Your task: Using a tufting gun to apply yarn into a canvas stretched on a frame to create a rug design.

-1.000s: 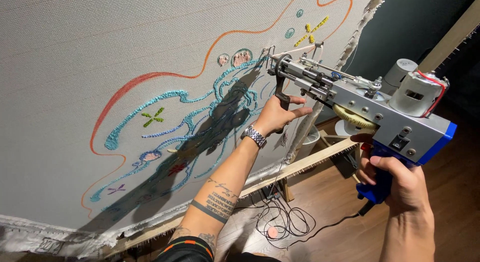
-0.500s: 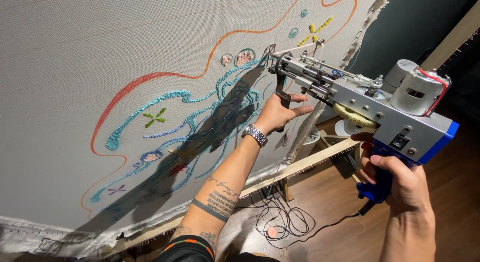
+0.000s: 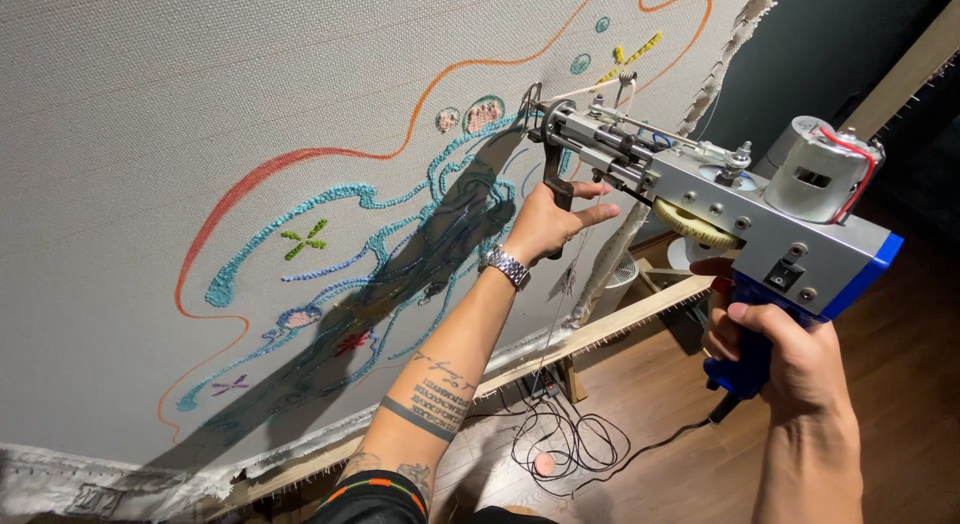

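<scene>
The floor is brown wood. A dark wall stands at the right, behind a wooden frame. Black cables lie tangled on the floor. A strong light throws shadows.

Wooden floor (plank boards) under a tangled black cable

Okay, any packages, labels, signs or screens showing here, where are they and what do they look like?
No packages, signs or screens show.
Printed tag: bottom left corner of the stretched cloth, small pale rectangle with dark marks.
Switch plate: on the side of the tufting gun above its blue grip, small black square.
</scene>
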